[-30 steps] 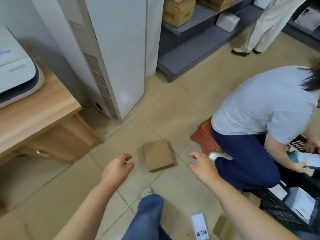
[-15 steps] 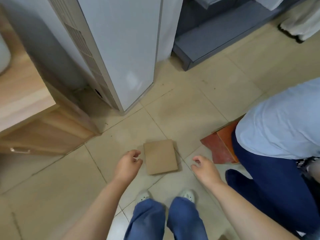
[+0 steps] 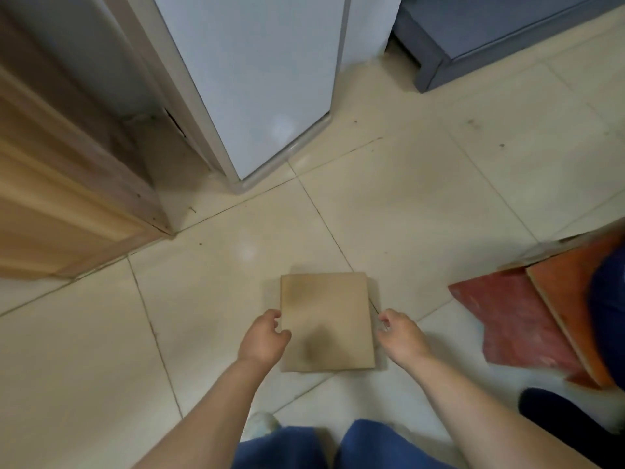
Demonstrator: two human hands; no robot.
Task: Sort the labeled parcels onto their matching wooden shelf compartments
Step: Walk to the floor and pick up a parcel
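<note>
A flat brown cardboard parcel (image 3: pixel 326 319) lies on the tiled floor right in front of my knees; no label shows on its upper face. My left hand (image 3: pixel 265 338) touches the parcel's left edge with curled fingers. My right hand (image 3: pixel 399 333) is at the parcel's right edge, fingertips at or just beside the cardboard. The parcel still rests flat on the floor. No shelf compartments are in view.
A white upright cabinet (image 3: pixel 257 82) stands on the floor ahead. A wooden desk side (image 3: pixel 57 211) is at the left, a grey shelf base (image 3: pixel 490 32) at the far right. A red-orange low stool (image 3: pixel 527 319) and another person's blue trouser leg (image 3: pixel 608 309) are at the right.
I have bent lower and closer to the parcel. Both hands moved inward from beside the parcel to its left and right edges. The other person has mostly left the view.
</note>
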